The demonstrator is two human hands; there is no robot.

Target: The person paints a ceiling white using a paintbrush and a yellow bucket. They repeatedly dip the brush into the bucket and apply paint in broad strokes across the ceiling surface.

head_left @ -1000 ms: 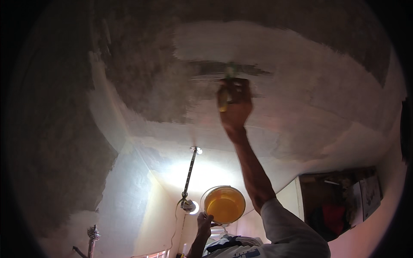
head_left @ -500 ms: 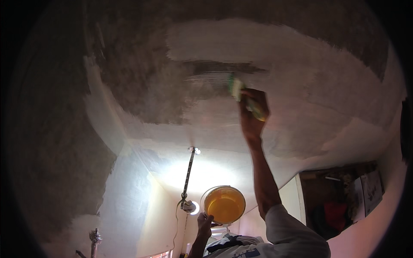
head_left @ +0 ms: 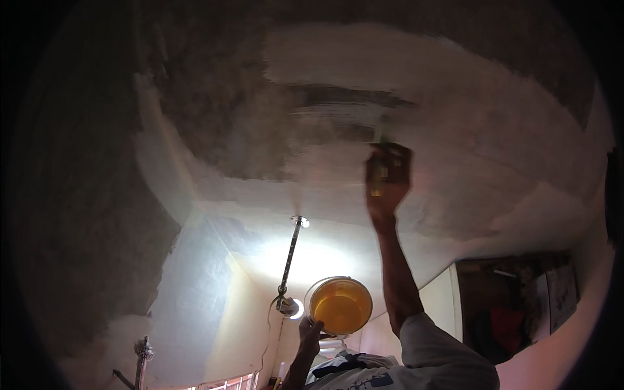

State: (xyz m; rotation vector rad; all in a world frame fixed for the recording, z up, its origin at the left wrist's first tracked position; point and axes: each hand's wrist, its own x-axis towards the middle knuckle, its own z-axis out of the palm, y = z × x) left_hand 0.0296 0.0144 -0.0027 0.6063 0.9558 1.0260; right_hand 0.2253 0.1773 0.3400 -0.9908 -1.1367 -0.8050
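My right hand is raised to the ceiling, its fingers wrapped round the handle of a paintbrush. The brush is smeared by motion; a greenish-white head and a yellowish handle show. Around it the ceiling is partly coated in pale paint, with a dark streaky band and a darker patch to the left. Lower down, my left hand grips the edge of a round bucket with a thin wire handle. The bucket is yellow-orange inside; whether that colour is liquid or its floor I cannot tell.
Left of the bucket, a dark rod hangs from the ceiling with a lit lamp and a loose cord. An open cupboard holding stored items stands at the right. A metal pole rises at lower left.
My right hand and the brush have moved slightly right and down in the picture. The left hand still holds the bucket in nearly the same place.
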